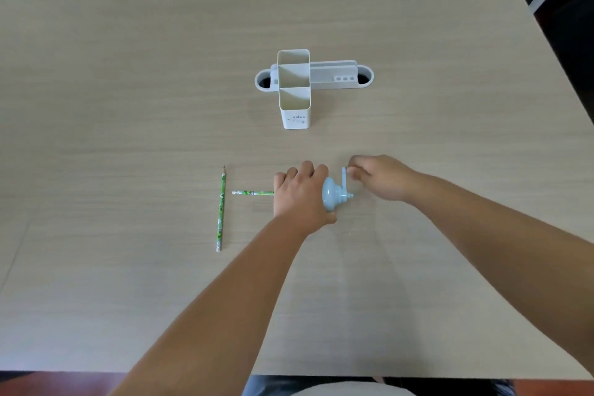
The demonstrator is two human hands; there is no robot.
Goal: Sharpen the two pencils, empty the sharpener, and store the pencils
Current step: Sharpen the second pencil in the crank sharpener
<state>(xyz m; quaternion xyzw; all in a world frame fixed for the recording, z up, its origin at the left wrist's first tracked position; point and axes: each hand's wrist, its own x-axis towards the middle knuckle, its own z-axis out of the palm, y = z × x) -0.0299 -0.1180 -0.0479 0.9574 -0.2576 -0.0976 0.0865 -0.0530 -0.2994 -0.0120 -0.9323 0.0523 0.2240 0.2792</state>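
Observation:
A pale blue crank sharpener (332,198) stands on the table, mostly covered by my left hand (300,194), which grips its body from above. My right hand (379,177) pinches the sharpener's crank handle (344,174), which points up. One green pencil (254,192) sticks out to the left of the sharpener, lying level, its far end hidden under my left hand. A second green pencil (221,208) lies on the table further left, its sharp tip pointing away from me.
A white pencil holder (294,119) with three open compartments stands behind the sharpener, mid-table. Behind it sits a white cable port with a low organiser tray (334,75). The table's near edge (321,375) runs close to my body.

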